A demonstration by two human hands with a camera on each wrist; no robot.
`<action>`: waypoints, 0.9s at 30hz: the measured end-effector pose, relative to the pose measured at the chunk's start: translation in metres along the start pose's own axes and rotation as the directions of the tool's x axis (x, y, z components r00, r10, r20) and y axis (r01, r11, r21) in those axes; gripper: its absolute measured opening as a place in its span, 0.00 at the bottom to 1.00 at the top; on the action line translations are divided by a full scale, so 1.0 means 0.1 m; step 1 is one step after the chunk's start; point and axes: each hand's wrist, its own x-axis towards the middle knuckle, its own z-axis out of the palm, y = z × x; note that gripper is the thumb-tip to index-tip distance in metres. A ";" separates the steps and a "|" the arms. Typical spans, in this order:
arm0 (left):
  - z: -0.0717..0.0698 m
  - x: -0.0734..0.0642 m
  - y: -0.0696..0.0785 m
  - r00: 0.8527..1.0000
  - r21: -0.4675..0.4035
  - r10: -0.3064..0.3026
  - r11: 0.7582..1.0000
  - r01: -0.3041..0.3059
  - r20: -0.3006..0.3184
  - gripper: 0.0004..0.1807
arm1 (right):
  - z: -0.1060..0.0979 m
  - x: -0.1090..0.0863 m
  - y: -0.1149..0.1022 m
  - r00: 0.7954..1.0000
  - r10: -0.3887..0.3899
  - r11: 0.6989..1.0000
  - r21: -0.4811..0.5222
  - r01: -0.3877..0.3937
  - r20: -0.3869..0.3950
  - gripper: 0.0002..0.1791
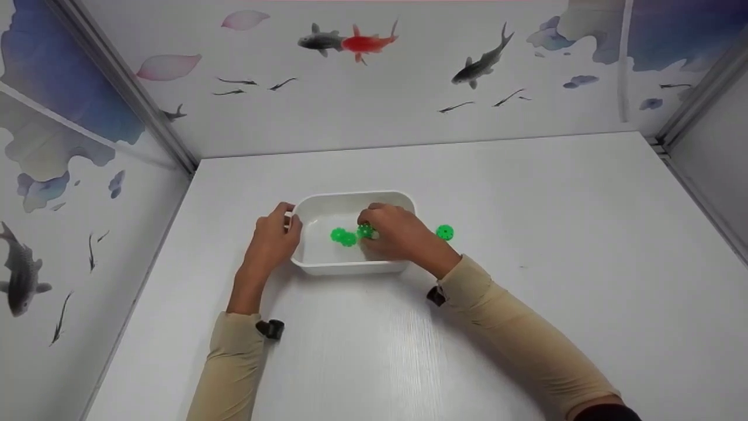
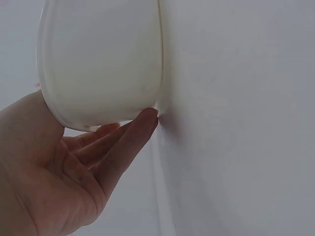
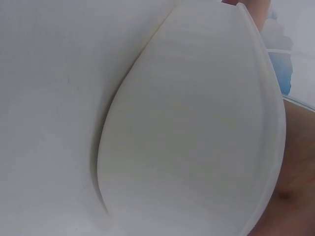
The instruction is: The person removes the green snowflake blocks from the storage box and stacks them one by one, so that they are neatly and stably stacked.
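Observation:
A white rectangular plastic tub stands on the table. My left hand holds its left end; in the left wrist view the hand's fingers lie along the outer wall, with the thumb hidden behind the rim. Inside the tub, my right hand pinches a green scalloped plastic disc, partly covered by the fingers. Two similar green discs lie on the tub floor just left of it. The right wrist view is mostly the tub's outer wall, which hides the right fingers.
Another green disc with small holes lies on the white table, right of the tub. Panels printed with fish rise behind the table and along its left side.

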 end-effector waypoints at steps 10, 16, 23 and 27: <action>-0.02 -0.01 0.00 1.000 -0.001 0.003 1.000 -0.003 0.003 0.26 | -0.04 -0.12 0.07 0.992 -0.076 0.993 0.086 0.085 -0.103 0.17; -0.02 -0.01 0.01 1.000 0.007 0.015 1.000 -0.015 0.002 0.25 | -0.09 -0.19 0.11 0.982 -0.112 0.984 0.124 0.131 -0.152 0.16; -0.01 -0.01 0.02 1.000 0.008 0.012 1.000 -0.012 0.005 0.26 | -0.10 -0.28 0.21 0.974 -0.130 0.972 0.167 0.162 -0.188 0.16; -0.01 -0.02 0.01 1.000 0.005 0.010 1.000 -0.010 0.007 0.26 | -0.10 -0.33 0.27 0.974 -0.127 0.973 0.169 0.159 -0.189 0.16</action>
